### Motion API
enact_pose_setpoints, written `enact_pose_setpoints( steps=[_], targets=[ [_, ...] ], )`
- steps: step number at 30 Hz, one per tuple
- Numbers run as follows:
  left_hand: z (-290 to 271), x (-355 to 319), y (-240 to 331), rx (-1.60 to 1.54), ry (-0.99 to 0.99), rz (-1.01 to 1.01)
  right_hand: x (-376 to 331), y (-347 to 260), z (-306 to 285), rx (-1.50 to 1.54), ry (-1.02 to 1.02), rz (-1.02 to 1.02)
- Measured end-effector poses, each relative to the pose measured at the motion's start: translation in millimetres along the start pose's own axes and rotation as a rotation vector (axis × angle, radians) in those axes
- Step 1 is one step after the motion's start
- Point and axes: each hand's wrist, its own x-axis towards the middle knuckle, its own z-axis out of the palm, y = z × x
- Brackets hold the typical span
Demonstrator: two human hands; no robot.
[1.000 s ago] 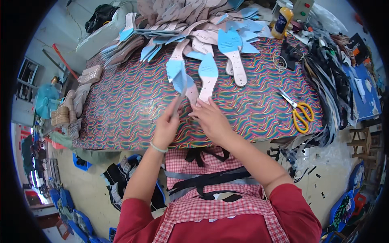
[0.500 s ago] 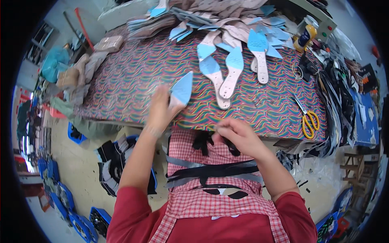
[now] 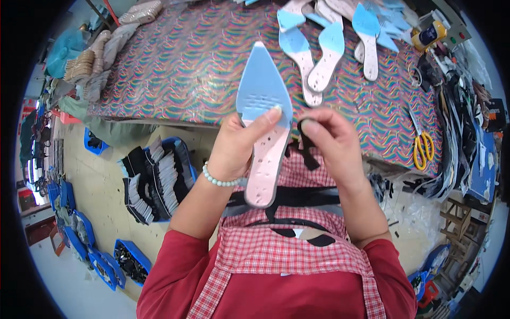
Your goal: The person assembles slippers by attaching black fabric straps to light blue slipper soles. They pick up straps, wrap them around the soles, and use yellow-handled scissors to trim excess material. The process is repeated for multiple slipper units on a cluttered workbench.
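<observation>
My left hand (image 3: 234, 146) grips a pointed shoe insole (image 3: 264, 157), blue at the toe and pale pink toward the rounded heel, with small holes in it. The thumb lies across its upper face, and the toe points away from me. Close to the insole's right edge, my right hand (image 3: 337, 143) pinches a short black strap (image 3: 308, 154) between thumb and fingertips. More black strips (image 3: 313, 195) lie on my lap over the red checked apron (image 3: 297, 250).
Further insoles (image 3: 326, 58) lie loosely overlapped on the patterned table (image 3: 186, 69). Yellow-handled scissors (image 3: 423, 149) rest near its right edge, beside hanging dark strips (image 3: 459, 122). A yellow bottle (image 3: 429, 35) stands at the back right. A blue bin (image 3: 183, 159) holds stacked pieces at the lower left.
My left hand has brought the insole from over the table toward my body, upright before me. My right hand has risen from my lap with a black strap. The view has tilted downward.
</observation>
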Motion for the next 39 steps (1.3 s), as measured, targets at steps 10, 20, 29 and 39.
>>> enact_pose_setpoints(
  steps=[10, 20, 29, 39],
  targets=[
    [9, 6, -12, 0.042, 0.016, 0.128, 2, 0, -2, 0.152, 0.113, 0.047],
    [21, 2, -23, 0.184, 0.134, 0.355, -7, 13, 13, 0.175, 0.277, -0.077],
    [9, 23, 16, 0.580, -0.312, 0.629, 12, -42, -6, -0.732, -0.271, -0.376],
    [25, 3, 12, 0.150, -0.092, 0.528, -31, -3, 21, 0.113, 0.068, -0.022]
  ],
)
